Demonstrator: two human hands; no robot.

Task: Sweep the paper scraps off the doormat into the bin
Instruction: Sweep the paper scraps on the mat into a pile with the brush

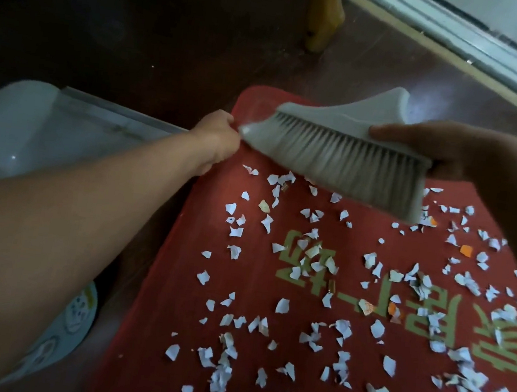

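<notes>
Paper scraps (282, 306) cover most of the red doormat (174, 283); we judge sweeping barely begun. Right hand (436, 142) grips the brush (338, 147), bristles lifted over the mat's far end. Left hand (217, 138) is curled at the mat's far corner, beside the white bin (14, 130); we cannot tell what it holds. Next: lower the bristles and stroke binward.

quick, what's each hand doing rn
Left hand: fingers curled at the doormat's far corner; cannot tell what it grips.
Right hand: closed, holding the hand brush.
</notes>
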